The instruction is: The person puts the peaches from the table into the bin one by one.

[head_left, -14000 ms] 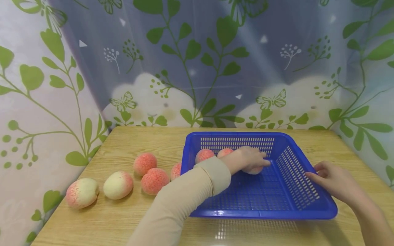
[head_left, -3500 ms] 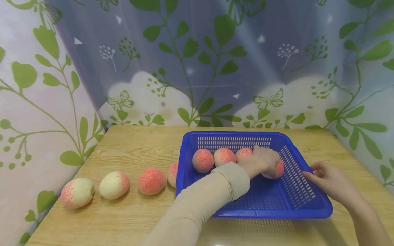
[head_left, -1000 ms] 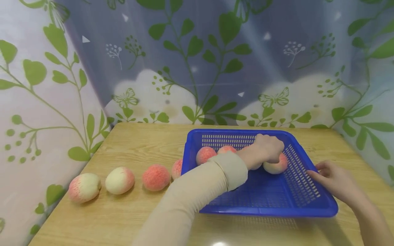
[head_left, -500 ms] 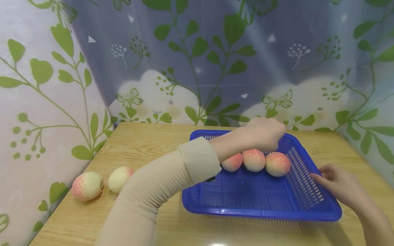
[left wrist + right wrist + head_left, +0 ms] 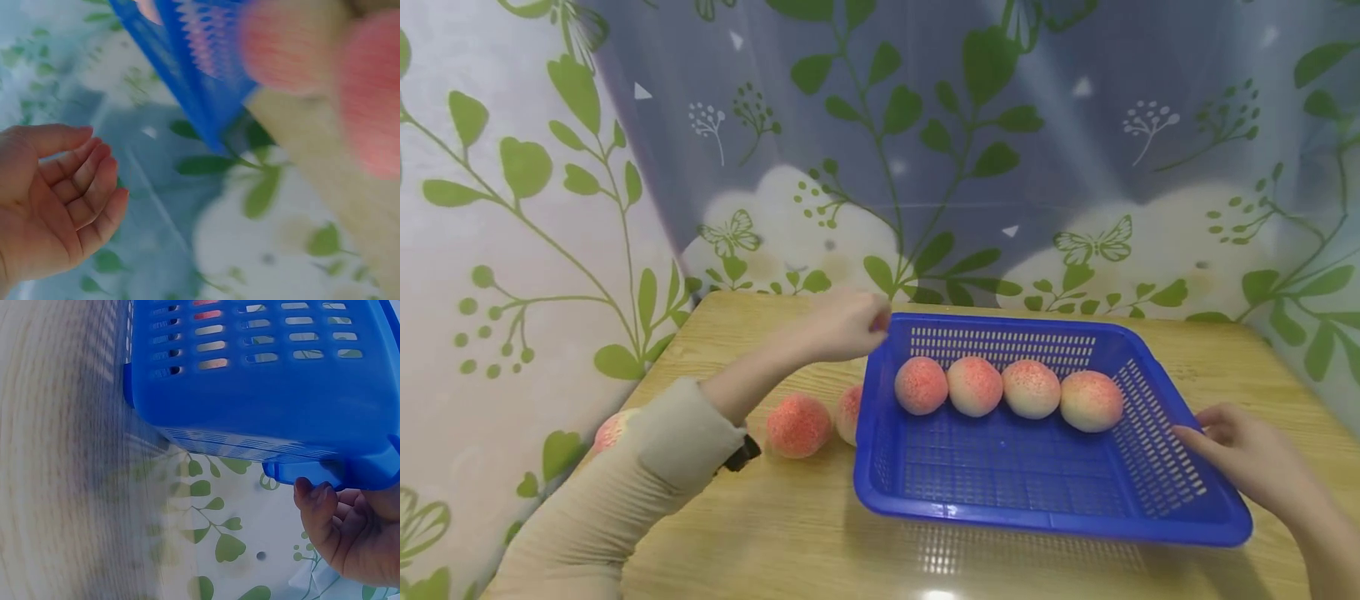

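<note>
A blue plastic basket [image 5: 1052, 523] stands tilted on the table, with several pink-and-cream peaches [image 5: 974, 387] in a row along its back wall. Over the basket's left back corner my left hand [image 5: 850, 327] is in the air. In the left wrist view that hand [image 5: 62, 200] has loosely curled fingers and an empty palm. My right hand [image 5: 1251, 454] grips the right rim; the right wrist view shows its fingers [image 5: 319, 509] at the rim's underside. Left of the basket lie a red peach [image 5: 799, 425] and another peach [image 5: 848, 414], partly hidden by the basket wall.
Another peach [image 5: 613, 429] shows at the table's left, mostly covered by my left sleeve [image 5: 647, 467]. The wooden table [image 5: 820, 533] meets a leaf-patterned curtain [image 5: 820, 250] at the back. A small black object [image 5: 743, 454] sits at my left cuff.
Over fourteen seconds, more peaches have come into the basket and one red peach has left the table. In the last second my left hand let go of the rightmost peach and swung left.
</note>
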`<state>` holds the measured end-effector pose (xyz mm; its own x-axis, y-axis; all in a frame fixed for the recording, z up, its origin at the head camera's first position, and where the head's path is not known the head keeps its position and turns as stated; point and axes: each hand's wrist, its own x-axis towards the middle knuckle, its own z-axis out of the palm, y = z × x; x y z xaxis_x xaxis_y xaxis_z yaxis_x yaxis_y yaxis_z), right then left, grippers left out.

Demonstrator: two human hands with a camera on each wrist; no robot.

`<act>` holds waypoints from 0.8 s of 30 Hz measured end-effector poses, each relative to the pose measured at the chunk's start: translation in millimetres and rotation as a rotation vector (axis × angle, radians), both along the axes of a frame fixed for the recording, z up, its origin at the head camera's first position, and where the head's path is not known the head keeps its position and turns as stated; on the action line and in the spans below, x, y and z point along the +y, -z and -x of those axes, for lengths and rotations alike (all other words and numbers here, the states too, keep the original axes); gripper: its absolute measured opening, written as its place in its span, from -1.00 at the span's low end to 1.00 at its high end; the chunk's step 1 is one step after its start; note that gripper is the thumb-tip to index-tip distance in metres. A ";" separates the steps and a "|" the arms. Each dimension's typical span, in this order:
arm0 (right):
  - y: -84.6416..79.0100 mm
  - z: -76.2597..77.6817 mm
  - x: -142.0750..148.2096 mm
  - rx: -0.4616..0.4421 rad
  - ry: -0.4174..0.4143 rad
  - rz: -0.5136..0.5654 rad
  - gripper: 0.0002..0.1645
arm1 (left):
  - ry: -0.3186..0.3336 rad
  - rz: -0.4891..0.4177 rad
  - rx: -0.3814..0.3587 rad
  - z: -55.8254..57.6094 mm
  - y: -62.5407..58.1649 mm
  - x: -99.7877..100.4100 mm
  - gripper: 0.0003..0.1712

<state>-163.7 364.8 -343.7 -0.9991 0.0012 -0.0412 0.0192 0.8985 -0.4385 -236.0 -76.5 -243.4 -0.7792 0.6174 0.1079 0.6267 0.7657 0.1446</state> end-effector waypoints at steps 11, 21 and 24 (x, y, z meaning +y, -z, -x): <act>-1.1 -1.8 -2.6 -0.001 0.005 -0.012 -0.23 | -0.136 0.213 -0.499 6.5 53.9 -82.1 -0.28; -2.3 -1.7 -2.4 -0.011 0.006 -0.011 -0.22 | -0.053 0.286 -0.504 -5.8 78.4 -78.3 -0.20; -2.2 -2.0 -2.7 -0.006 0.003 -0.016 -0.22 | -0.092 0.387 -0.456 -8.0 81.3 -70.1 -0.15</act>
<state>-161.6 362.1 -341.5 -0.9989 0.0051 -0.0473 0.0247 0.9055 -0.4237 -227.9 -146.5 -324.7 -0.7458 0.4730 -0.4691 0.4959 0.8644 0.0831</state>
